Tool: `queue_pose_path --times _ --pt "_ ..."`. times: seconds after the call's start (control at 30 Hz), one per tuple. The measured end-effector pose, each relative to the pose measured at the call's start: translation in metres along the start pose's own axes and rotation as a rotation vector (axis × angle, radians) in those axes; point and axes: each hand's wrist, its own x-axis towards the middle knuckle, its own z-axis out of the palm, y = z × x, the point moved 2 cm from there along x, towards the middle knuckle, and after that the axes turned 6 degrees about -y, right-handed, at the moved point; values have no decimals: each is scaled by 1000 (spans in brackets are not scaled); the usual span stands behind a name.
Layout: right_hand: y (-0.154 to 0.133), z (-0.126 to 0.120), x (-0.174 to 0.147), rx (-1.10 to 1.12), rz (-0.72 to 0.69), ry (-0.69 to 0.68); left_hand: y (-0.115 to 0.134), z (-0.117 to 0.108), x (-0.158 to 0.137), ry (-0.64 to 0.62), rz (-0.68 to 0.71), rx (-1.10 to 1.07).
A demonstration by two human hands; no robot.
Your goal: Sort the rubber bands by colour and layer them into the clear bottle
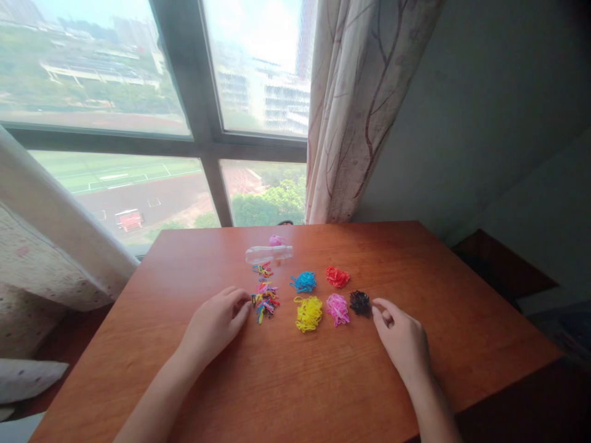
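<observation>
With left fingers (239, 296) narrow at the mixed bands (266, 301) and right fingers (381, 304) narrow beside the black pile (359, 303), both with grip unclear, tease bands loose singly without scattering.

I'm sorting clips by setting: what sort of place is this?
Probably a room in a home or dormitory, above ground level: a wooden table by a large window with patterned curtains, and a sports field lies below.

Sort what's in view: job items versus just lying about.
Job, apparently: mixed multicoloured bands, yellow band pile, blue band pile, pink band pile, red band pile, black band pile.

Lying about, probably: clear plastic bottle-shaped container, rounded pink object behind it.
</observation>
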Motion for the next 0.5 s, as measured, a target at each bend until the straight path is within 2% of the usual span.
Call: queue_pose_path --times 0.1,0.17,0.37,0.5 --pt "-24 -2 -6 56 -42 45 1 -1 -2 -5 -15 21" --pt "-44 1 -11 101 -87 22 2 0 -3 2 -12 22" --pt "-109 29 -31 182 -271 -158 5 0 -4 22 -6 44" --pt "-143 46 -40 204 -356 -229 9 1 -6 7 5 75"
